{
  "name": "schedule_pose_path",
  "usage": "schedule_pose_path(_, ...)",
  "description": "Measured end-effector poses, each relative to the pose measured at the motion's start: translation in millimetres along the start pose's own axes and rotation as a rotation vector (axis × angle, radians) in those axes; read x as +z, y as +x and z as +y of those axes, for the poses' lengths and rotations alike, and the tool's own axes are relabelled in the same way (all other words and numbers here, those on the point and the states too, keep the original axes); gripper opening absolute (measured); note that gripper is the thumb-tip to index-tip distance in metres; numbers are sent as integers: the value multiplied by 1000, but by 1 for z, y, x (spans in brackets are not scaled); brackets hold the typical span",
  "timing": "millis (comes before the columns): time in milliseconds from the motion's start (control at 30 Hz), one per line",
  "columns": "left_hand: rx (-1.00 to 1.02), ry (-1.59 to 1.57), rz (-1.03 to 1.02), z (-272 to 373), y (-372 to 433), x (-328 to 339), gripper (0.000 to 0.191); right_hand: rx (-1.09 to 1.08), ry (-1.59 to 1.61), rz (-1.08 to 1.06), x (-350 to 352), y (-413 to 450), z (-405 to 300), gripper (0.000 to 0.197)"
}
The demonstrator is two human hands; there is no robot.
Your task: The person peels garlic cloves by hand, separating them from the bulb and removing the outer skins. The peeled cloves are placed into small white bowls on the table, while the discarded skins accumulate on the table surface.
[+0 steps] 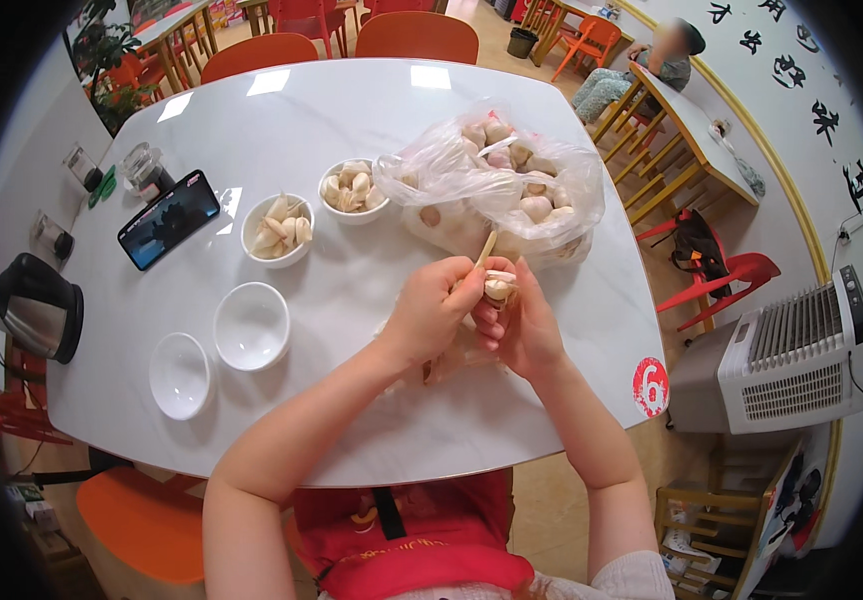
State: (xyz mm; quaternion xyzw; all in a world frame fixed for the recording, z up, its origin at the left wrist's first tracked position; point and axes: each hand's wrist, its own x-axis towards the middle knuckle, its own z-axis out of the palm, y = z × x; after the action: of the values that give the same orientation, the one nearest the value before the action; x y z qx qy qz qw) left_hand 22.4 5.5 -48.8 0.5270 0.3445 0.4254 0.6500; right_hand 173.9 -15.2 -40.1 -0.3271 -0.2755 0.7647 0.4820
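Observation:
Both hands meet over a partly broken garlic bulb [500, 285], its roots and some bared cloves showing. The fingers of my right hand [527, 326] are wrapped around the bulb. Pinched between thumb and fingers of my left hand [435, 300] is the dry garlic stem [487, 249], which points up and away from me. Whether stem and bulb are still joined is hidden by the fingers. Loose garlic skins [457, 360] lie on the table beneath my wrists. Just beyond the hands sits a clear plastic bag [439, 180] full of whole garlic bulbs [536, 202].
Two white bowls hold garlic cloves [281, 231] [354, 187]; two empty white bowls [251, 326] [180, 376] stand nearer. A phone [168, 220] leans against a glass jar [147, 172]. An electric kettle [39, 307] is at left. Beyond the table sits a person [664, 64].

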Motion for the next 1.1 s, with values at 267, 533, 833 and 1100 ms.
schedule_pose_path(267, 136, 165, 50, -1, 3, -8, 24, -108, -301, -16, -6, 2, -4, 30)
schedule_pose_path(533, 133, 260, 4, 11, 1, -7, 25, -241, -431, -4, -13, 0, -12, 23)
schedule_pose_path(833, 115, 265, 0, 34, 1, -21, 23, -202, -178, -29, -15, -2, -18, 22)
schedule_pose_path(1100, -25, 963, -355, 61, -13, -33, 32, -153, -194, -23, -20, 0, -22, 22)
